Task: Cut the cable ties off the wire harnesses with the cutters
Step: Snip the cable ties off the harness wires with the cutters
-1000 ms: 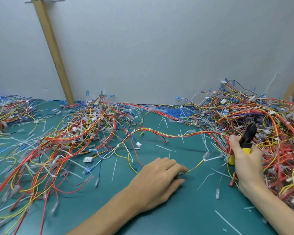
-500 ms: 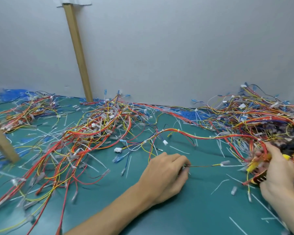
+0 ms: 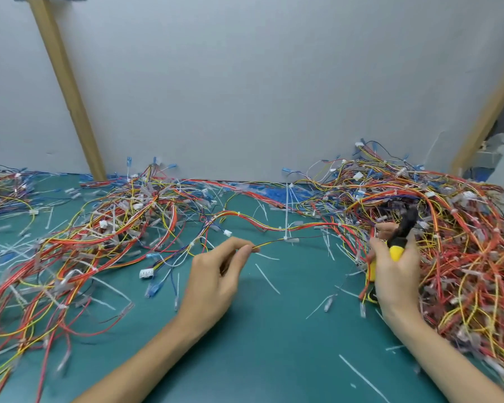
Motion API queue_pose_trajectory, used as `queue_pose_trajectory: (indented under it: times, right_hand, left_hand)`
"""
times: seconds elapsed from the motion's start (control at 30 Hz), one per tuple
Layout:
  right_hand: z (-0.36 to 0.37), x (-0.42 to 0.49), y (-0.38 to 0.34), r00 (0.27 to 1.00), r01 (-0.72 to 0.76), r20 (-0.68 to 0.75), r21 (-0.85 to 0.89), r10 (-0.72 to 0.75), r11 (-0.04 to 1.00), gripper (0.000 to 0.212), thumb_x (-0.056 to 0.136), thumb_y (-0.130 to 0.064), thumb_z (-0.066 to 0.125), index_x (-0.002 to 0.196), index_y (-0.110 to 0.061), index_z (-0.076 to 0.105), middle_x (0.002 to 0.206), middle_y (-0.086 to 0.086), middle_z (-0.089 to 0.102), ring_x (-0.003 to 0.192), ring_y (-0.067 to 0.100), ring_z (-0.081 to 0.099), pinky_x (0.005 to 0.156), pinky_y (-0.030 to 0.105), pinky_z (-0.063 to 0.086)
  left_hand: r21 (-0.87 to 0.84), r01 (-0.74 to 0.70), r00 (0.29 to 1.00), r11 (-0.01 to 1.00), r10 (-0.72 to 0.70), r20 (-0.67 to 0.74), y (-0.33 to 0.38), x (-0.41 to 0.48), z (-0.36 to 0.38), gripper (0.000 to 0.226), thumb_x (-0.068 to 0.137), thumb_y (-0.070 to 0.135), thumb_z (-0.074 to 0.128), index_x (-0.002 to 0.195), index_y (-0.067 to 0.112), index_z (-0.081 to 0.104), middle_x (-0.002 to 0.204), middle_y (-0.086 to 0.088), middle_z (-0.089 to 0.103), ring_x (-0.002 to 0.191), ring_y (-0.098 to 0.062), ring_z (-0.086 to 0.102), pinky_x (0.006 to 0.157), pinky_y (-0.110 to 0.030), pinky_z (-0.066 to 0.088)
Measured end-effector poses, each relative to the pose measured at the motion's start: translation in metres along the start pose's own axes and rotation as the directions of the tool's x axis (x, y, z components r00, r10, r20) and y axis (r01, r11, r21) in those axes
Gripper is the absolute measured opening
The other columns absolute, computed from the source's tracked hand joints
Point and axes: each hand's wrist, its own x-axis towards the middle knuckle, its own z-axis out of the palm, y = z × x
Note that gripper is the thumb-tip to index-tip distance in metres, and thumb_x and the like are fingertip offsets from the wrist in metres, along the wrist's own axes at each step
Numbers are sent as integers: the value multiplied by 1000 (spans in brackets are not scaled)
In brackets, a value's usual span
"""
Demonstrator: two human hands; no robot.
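The left hand (image 3: 216, 274) pinches a wire (image 3: 269, 243); its cable tie (image 3: 285, 237) stands up between both hands, nearer the left; the right hand (image 3: 396, 274) grips the cutters (image 3: 406, 225).

A single head-worn camera looks forward and down, close over the green tabletop (image 3: 274, 330), facing the grey wall (image 3: 245, 82).

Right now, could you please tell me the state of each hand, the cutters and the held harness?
left hand, pinching the thin harness.
thin harness, held up at its end.
cable tie, uncut, tail upright.
right hand, gripping the cutters.
cutters, head up, away from the tie.
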Motion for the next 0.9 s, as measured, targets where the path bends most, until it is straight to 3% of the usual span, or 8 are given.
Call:
queue_pose_trajectory:
  times: [0.1, 0.17, 0.3, 0.43, 0.6, 0.7, 0.83, 0.9]
  right_hand:
    - [4, -13, -6, 918, 395, 48, -214, -394, 894, 9, 96, -25, 54, 103, -23, 59, 100, -2, 51, 89, 5, 51, 82, 12, 39]
    - [7, -21, -10, 830, 556, 124, -248, -544, 793, 19, 97, -27, 55, 104, -11, 62, 104, -2, 50, 90, 12, 52, 80, 15, 42]
    - [8, -32, -13, 666, 745, 287, -249, -688, 618, 29, 90, -21, 69, 117, -14, 65, 121, -3, 57, 105, 19, 60, 84, 36, 49]
    - [11, -36, -12, 592, 806, 396, -274, -702, 526, 41, 90, -28, 72, 129, -19, 63, 131, -8, 62, 116, 9, 59, 88, 32, 43]
    - [13, -36, -6, 592, 805, 433, -267, -680, 530, 14, 90, -30, 73, 100, -21, 68, 84, -13, 64, 72, 14, 58, 73, 37, 43]
    - [13, -35, -6, 656, 752, 389, -266, -647, 603, 19, 95, -36, 65, 87, -18, 63, 72, -14, 53, 67, 12, 46, 69, 35, 40]
    - [11, -35, -10, 782, 618, 306, -266, -543, 740, 30, 98, -48, 53, 83, -23, 53, 69, -17, 47, 68, 17, 44, 62, 36, 41]
    - [10, -32, -9, 841, 529, 264, -218, -473, 820, 28, 98, -51, 49, 85, -26, 51, 71, -14, 52, 69, 22, 51, 62, 43, 46]
  left_hand:
    - [-47, 39, 999, 998, -40, -11, 1, 1, -2, 24, 102, 32, 54, 88, 24, 71, 56, 9, 40, 54, -9, 30, 53, -31, 23]
    - [-76, 57, 998, 995, -58, -5, 1, 1, -3, 26, 100, 36, 52, 85, 24, 71, 54, 12, 40, 54, -9, 30, 52, -31, 25]
    - [-71, 67, 997, 995, -64, 39, 0, 0, -3, 26, 97, 37, 53, 82, 24, 70, 56, 11, 38, 55, -10, 33, 52, -43, 35]
    - [-75, 18, 995, 997, -11, 94, 3, -4, -2, 24, 96, 41, 55, 84, 27, 70, 56, 8, 38, 53, -7, 31, 50, -38, 30]
    - [-79, -26, 991, 997, 36, 126, 3, -8, 2, 20, 97, 41, 56, 86, 32, 70, 56, 9, 37, 52, -5, 30, 50, -23, 23]
    - [39, -119, 988, 992, 115, 106, 1, -5, -2, 2, 92, 31, 69, 92, 30, 69, 61, 8, 49, 56, -5, 43, 56, -21, 37]
    - [425, -329, 944, 843, 300, 136, -9, 4, -9, 31, 88, 6, 73, 115, 19, 65, 101, 5, 62, 94, -18, 61, 87, -33, 47]
    - [576, -277, 957, 769, 276, 92, -17, 11, -16, 53, 79, 6, 76, 127, 22, 59, 122, 1, 57, 113, -25, 54, 96, -36, 40]
